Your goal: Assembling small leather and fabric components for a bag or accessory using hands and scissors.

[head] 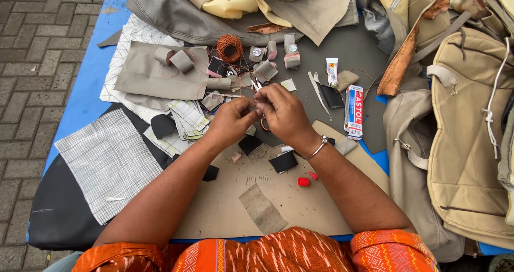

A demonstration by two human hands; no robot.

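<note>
My left hand [231, 121] and my right hand [284, 113] meet above the middle of a beige board [225, 208], fingertips pinched together on a small piece of grey material [257, 106] with orange thread [263, 125] looping below it. A metal bracelet circles my right wrist. A spool of orange thread [229, 47] lies farther back. Small scissors [256, 83] lie just beyond my fingers. Exactly what is between my fingertips is mostly hidden.
Grey fabric strips and rolls [176, 59], black scraps [283, 161], two red caps [303, 181], a glue tube [332, 70] and its box [354, 111] lie around. Checked cloth [107, 159] is at left, beige seat covers [466, 133] at right. Brick paving [32, 63] borders the blue mat.
</note>
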